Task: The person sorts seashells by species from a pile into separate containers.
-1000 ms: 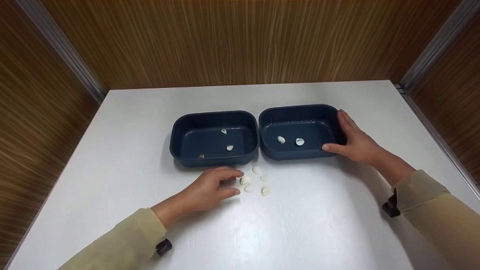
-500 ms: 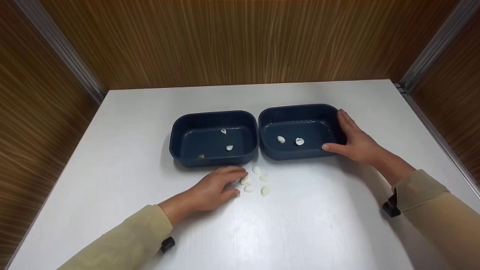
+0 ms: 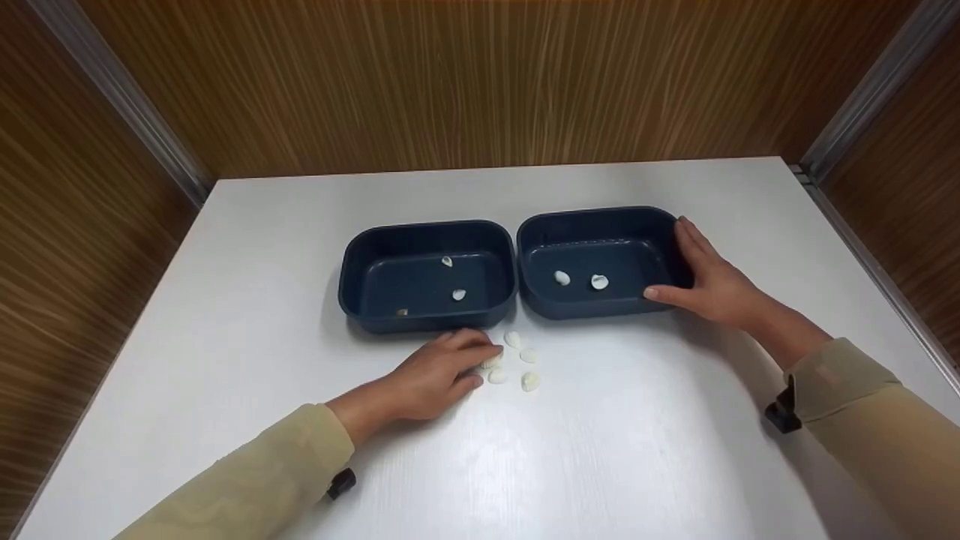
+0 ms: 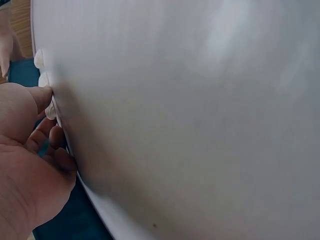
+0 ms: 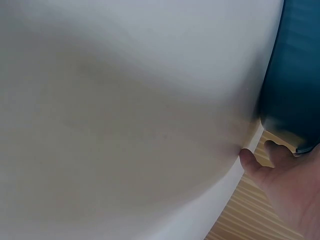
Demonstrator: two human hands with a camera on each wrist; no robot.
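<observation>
Several small white seashells (image 3: 530,382) lie on the white table in the head view, in front of two dark blue boxes. My left hand (image 3: 435,379) reaches in from their left. Its fingers arch over one shell (image 3: 493,363), partly hiding it, and the thumb stays apart from the fingers. The left wrist view shows the thumb beside a shell (image 4: 50,111). My right hand (image 3: 712,285) rests against the right end of the right box (image 3: 600,308), thumb at the front rim and fingers straight along the side. Two shells (image 3: 599,282) lie inside that box.
The left box (image 3: 427,324) holds two white shells (image 3: 459,295) and a small brownish piece (image 3: 403,312). Both boxes stand side by side. Wood-grain panels (image 3: 480,82) enclose the white table (image 3: 600,450) at the back and sides.
My left hand has moved slightly right and forward, its fingers now covering more of the nearest shell. My right hand stays at the right box, and the boxes have not visibly moved.
</observation>
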